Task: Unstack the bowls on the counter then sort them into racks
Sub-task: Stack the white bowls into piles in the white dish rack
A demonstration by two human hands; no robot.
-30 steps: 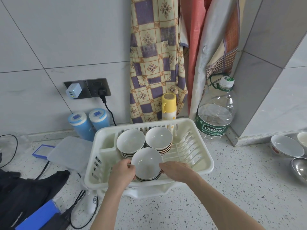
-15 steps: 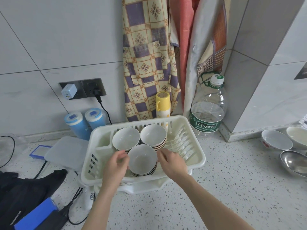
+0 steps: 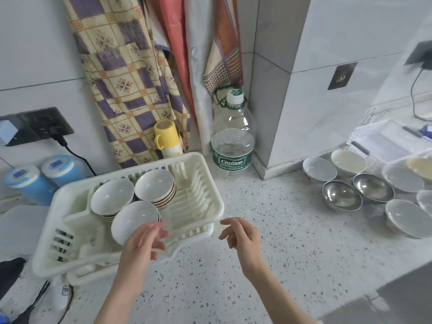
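**Counter inventory, sorting part done**

Hands. My left hand (image 3: 145, 242) hovered over the near rim of the white slotted plastic dish rack (image 3: 205, 174), fingers loosely spread, gripping nothing. My right hand (image 3: 240, 235) hung just off the rack's right corner over the speckled stone counter (image 3: 268, 265), fingers relaxed and empty too.

Racked. Three piles of white ceramic bowls sat in the rack's left half: a rear-left pile (image 3: 112, 197), a rear-right pile (image 3: 154, 185) with brown-edged rims showing beneath its top bowl, and a near pile (image 3: 134, 218) just beyond my left fingertips. I could not count the bowls under each top one. The rack's right half, with its upright slats, held nothing I could see.

Unsorted. Well apart to the right, on the same counter: one white bowl with a red-marked outside (image 3: 319, 169), one cream bowl (image 3: 348, 160), two shiny steel bowls (image 3: 341, 195) (image 3: 372, 187) side by side, and several pale bowls or dishes (image 3: 406, 217) beyond and in front of them, too blurred at the edge to count. A second white rack or tray (image 3: 383, 139) stood behind that group.

Bystanders. A clear water bottle with a green label (image 3: 232, 136), a yellow-capped flask (image 3: 167, 139).

Assessment. By my reckoning the white bowls were largely placed; the steel and remaining bowls on the right were left to fetch and sort, roughly half the job.
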